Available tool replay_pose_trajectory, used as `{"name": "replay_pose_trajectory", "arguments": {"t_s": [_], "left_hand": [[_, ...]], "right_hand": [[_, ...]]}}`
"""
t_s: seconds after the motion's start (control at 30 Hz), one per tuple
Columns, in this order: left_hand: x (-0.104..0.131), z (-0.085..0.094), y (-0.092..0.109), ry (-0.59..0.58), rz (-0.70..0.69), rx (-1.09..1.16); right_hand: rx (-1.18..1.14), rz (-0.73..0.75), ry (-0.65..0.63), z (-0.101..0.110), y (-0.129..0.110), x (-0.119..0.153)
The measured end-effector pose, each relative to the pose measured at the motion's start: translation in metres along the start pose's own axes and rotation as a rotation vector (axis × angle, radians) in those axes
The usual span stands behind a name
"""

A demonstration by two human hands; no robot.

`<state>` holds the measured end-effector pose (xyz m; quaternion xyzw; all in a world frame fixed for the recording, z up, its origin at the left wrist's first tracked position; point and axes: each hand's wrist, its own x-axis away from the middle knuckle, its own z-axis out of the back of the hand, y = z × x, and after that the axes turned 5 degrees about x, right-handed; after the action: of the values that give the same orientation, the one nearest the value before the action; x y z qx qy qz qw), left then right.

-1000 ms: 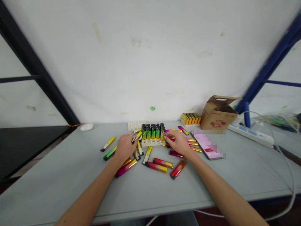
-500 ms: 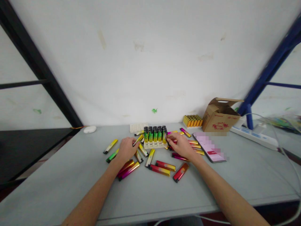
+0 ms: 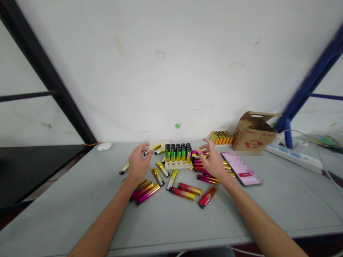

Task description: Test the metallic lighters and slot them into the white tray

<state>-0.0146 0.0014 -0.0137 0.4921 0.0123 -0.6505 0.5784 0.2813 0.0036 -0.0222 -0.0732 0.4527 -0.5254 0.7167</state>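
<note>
A yellow and silver lighter point(image 3: 153, 149) with a dark end is pinched in the fingertips of my left hand point(image 3: 138, 162), raised above the table. To its right stands a white rack point(image 3: 178, 165) holding several green and yellow lighters point(image 3: 178, 154) upright, their black tops up. My right hand point(image 3: 211, 160) hovers just right of the rack, thumb and fingers apart, with nothing between them. Under and beside it lie several red, pink and gold lighters point(image 3: 208, 179). More loose lighters, such as a yellow and white one point(image 3: 172, 179), lie in front of the rack.
Behind the rack sits a second white holder point(image 3: 162, 143). At the back right are a block of yellow-orange cylinders point(image 3: 221, 138), an open cardboard box point(image 3: 252, 134) and a power strip point(image 3: 296, 157). A phone point(image 3: 241, 169) lies right of my right hand; a white case point(image 3: 104, 146) is far left.
My left hand has risen from the loose lighters with one in its fingers. My right hand has drawn back slightly from the rack's right end, and its fingers have spread.
</note>
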Motion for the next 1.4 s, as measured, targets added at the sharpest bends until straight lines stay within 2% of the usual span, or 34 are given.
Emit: {"name": "replay_pose_trajectory", "arguments": {"t_s": [0.1,0.17,0.3,0.4,0.53,0.7,0.8,0.9,1.03,1.13,1.3,1.4], "left_hand": [[0.004,0.005,0.018,0.125,-0.063,0.038],[0.009,0.006,0.030,0.162,-0.078,0.063],[0.022,0.003,0.047,0.101,-0.157,0.104],[0.030,-0.002,0.054,0.021,-0.310,0.156],[0.038,-0.009,0.059,0.015,-0.502,0.222],[0.042,-0.015,0.063,0.038,-0.616,0.265],[0.043,-0.016,0.062,0.034,-0.623,0.244],[0.043,-0.014,0.060,-0.028,-0.547,0.241],[0.040,-0.010,0.054,-0.011,-0.429,0.276],[0.036,-0.008,0.047,0.031,-0.379,0.264],[0.031,-0.011,0.039,0.006,-0.327,0.203],[0.029,-0.014,0.038,-0.027,-0.288,0.182]], "right_hand": [[-0.059,0.056,0.127,0.002,-0.008,0.003],[-0.052,0.138,0.150,0.003,-0.015,0.007],[-0.027,0.348,0.031,-0.001,-0.032,0.018],[-0.007,0.418,-0.054,-0.009,-0.042,0.025],[-0.040,0.447,-0.084,-0.019,-0.051,0.030],[-0.137,0.442,-0.147,-0.022,-0.057,0.032],[-0.166,0.424,-0.169,-0.022,-0.057,0.033],[-0.152,0.393,-0.179,-0.021,-0.051,0.031],[-0.202,0.266,-0.085,-0.017,-0.045,0.026],[-0.439,0.071,-0.058,-0.014,-0.046,0.022],[-1.073,-0.430,-0.192,-0.013,-0.050,0.013],[-1.286,-0.624,-0.311,-0.008,-0.051,0.008]]}}
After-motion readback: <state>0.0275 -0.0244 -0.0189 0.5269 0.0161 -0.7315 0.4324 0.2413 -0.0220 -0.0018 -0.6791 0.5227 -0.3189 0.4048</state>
